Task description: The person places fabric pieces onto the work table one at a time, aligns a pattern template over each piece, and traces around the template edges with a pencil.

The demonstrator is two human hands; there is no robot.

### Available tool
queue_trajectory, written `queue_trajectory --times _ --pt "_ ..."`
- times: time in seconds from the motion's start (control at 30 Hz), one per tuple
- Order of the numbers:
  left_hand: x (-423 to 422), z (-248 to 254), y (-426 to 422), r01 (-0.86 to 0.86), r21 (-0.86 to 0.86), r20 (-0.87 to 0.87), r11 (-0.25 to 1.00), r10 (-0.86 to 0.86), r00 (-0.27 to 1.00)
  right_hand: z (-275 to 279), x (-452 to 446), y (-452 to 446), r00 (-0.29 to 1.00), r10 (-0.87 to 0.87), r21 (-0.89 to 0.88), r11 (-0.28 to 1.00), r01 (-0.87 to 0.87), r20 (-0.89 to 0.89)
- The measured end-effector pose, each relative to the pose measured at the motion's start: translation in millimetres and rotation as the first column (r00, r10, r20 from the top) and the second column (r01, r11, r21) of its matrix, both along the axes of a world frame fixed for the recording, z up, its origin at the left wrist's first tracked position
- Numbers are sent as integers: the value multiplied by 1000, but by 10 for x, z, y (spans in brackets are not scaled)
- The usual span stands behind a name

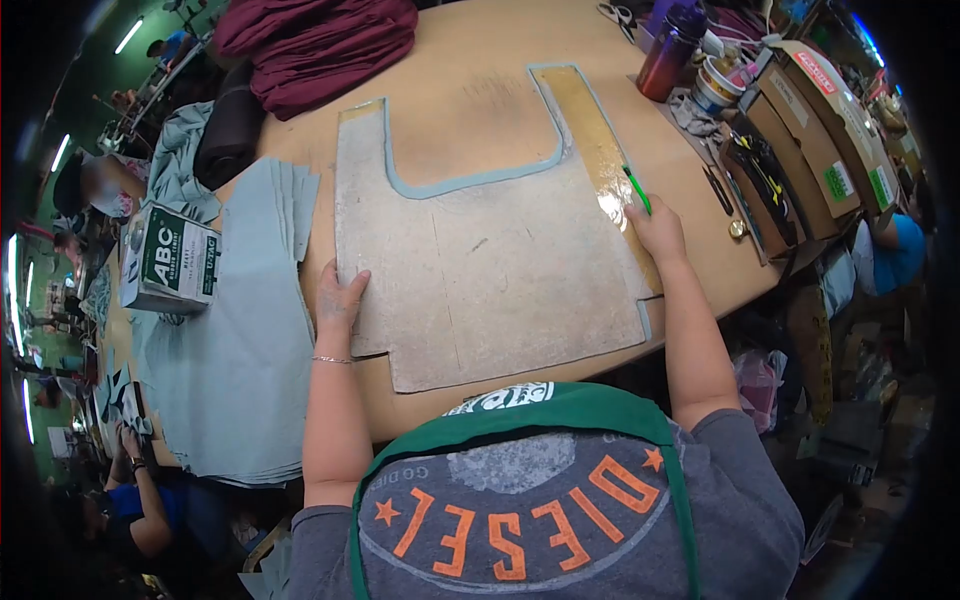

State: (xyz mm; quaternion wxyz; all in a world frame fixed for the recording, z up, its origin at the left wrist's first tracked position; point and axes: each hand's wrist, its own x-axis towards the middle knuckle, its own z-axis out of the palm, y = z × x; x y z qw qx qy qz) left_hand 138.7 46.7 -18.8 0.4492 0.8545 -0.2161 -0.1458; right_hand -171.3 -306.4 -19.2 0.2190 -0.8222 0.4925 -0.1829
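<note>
In front of me lies a large cardboard pattern piece [490, 270] with a U-shaped cutout at its far side. Pale blue-grey fabric [470, 183] shows from under it along the cutout and the right edge. My left hand [338, 297] rests on the pattern's left edge, its thumb spread away from the fingers. At the right side, my right hand [657, 228] is closed around a green pen [637, 190], beside the shiny yellowish strip on the pattern. The pen's tip points to the pattern's right edge.
A stack of blue-grey fabric [235, 370] lies left, with an ABC rubber cement can [172, 258] on it. Maroon cloth [315, 50] is heaped at the back. A tumbler [673, 52], a bucket [716, 85] and cardboard boxes [815, 150] stand right. Other people work on the left.
</note>
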Motion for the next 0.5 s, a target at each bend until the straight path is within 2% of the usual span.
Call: queue_trajectory --times 0.03,0.1,0.13,0.17,0.2,0.27,0.3,0.33,0.4,0.5 --pt "-31 28 -26 13 36 11 999 -14 1000 31 5 -5 999 -5 14 1000 5 -35" --pt "6 -40 -29 -19 107 160 994 1 987 13 -16 -73 989 27 -83 996 -39 -142" --pt "6 -90 -9 -30 146 228 989 -4 974 50 -30 -91 981 38 -68 996 -51 -191" --pt "-39 -19 -16 -14 166 218 986 -23 976 104 -35 -110 970 47 -51 997 -61 -238" --pt "-64 68 -37 4 182 209 983 -42 977 122 -38 -123 968 51 -41 997 -63 -246" --pt "58 -1 9 163 205 107 965 -188 976 112 -37 -154 964 40 -23 999 -48 -262" --pt "69 -98 46 54 358 381 932 -198 903 115 -24 -180 964 26 -21 999 -33 -263" --pt "38 -106 43 11 378 442 926 -191 877 137 -19 -178 970 18 12 1000 -16 -241" --pt "-44 -68 47 -39 425 483 904 -190 855 162 -5 -168 983 7 77 997 7 -183" --pt "-260 49 71 15 428 484 904 -243 841 96 4 -244 986 7 85 996 8 -167"
